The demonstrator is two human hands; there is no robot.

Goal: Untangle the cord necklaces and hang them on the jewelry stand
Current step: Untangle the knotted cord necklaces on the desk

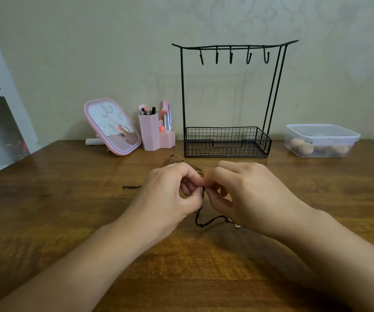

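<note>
Both hands, left (170, 194) and right (244, 194), pinch the black cord (200, 212) over a wooden table (69, 210); stand (226, 140) bare against the beige wall (91, 52).

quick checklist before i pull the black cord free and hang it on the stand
1. Both hands on the black cord: ok, left hand and right hand pinch it.
2. Black cord free of the brown cords: cannot tell, hands hide the join.
3. Hooks on the jewelry stand vacant: ok, all five bare.
4. Path to stand: ok, nothing between.
5. Pendant end: cannot tell, mostly hidden.
</note>
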